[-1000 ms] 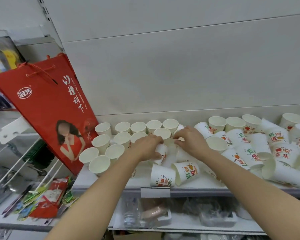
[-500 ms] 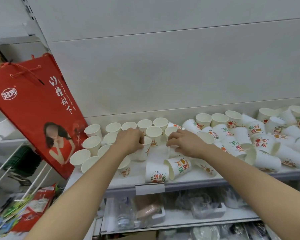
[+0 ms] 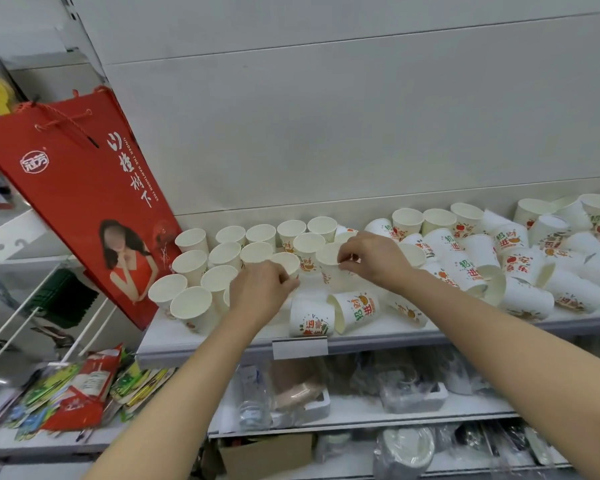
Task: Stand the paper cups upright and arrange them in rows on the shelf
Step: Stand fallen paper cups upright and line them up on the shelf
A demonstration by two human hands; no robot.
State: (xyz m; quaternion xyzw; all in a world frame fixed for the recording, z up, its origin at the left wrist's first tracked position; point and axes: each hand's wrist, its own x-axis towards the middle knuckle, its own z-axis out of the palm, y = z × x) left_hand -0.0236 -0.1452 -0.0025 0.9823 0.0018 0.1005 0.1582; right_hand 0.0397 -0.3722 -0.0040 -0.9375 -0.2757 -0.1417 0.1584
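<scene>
While both hands work at mid-shelf (image 3: 222, 336):
Upright cups (image 3: 222, 252): rows at shelf's left end, beside red gift bag (image 3: 84, 188).
Left hand (image 3: 260, 289): fingers pinched on upright cup (image 3: 286, 263) rim.
Right hand (image 3: 374, 258): fingers pinched on neighbouring cup (image 3: 331, 268) rim.
Tipped cups (image 3: 520, 271): heaped toward right end.

White printed paper cups (image 3: 355, 310): upright rows left, toppled right.
</scene>
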